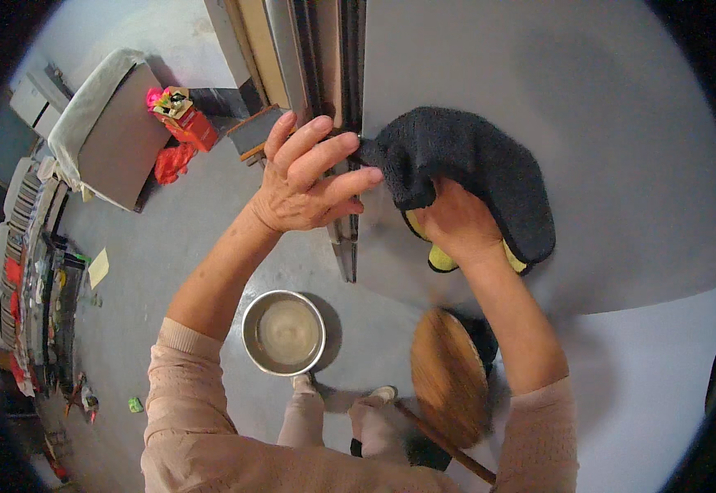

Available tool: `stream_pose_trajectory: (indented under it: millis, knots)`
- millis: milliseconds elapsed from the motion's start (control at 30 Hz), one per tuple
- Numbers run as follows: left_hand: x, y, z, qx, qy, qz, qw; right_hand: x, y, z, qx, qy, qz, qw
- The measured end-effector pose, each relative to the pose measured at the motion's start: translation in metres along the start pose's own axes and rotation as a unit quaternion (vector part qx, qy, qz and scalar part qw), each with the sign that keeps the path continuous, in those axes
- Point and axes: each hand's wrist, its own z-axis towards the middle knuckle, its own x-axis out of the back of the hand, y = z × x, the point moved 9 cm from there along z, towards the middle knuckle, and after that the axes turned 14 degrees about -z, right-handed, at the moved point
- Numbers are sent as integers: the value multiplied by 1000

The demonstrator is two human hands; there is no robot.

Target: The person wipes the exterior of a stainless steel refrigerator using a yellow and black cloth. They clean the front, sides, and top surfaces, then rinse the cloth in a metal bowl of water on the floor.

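Note:
A dark grey cloth [469, 142] with a yellow-green underside and black edging lies bunched against a large flat grey panel [610, 185]. My right hand [459, 219] grips the cloth from below, its fingertips hidden in the folds. To the left, my left hand [318, 175] is raised at the panel's dark edge strip [350, 61], fingers spread. A narrow end of the cloth reaches close to those fingertips; whether they touch it I cannot tell. On the floor below stands a round metal basin [284, 333] with cloudy liquid in it.
A round wooden seat top [447, 376] and a thin brown rod [444, 440] are near my feet. At the upper left are a cloth-covered piece of furniture [111, 135], a red box [192, 126] and a red plastic bag [173, 162]. Crowded shelves [31, 277] line the far left.

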Motion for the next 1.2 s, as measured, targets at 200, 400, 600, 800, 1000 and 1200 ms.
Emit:
stream_pose_trajectory:
  millis: [200, 400, 600, 800, 1000, 1200]
  knots:
    - [-54, 16, -59, 25, -24, -61, 998, -48, -17, -21, -19, 101, -7, 995]
    - [-94, 31, -139, 35, -8, -33, 999, -152, -51, -64, 86, 198, -127, 968]
    - [-111, 30, -185, 24, 22, -85, 996, -234, -80, -78, 121, 195, -174, 958]
    - [-101, 28, -166, -112, 102, -58, 987, -266, -89, -91, 139, 210, -210, 945]
    - [-95, 19, -168, -36, 136, -115, 983, -274, -88, -98, 138, 237, -267, 924]
    - [-87, 29, -163, -41, 196, -197, 960, -238, -77, -86, 85, 208, -196, 955]
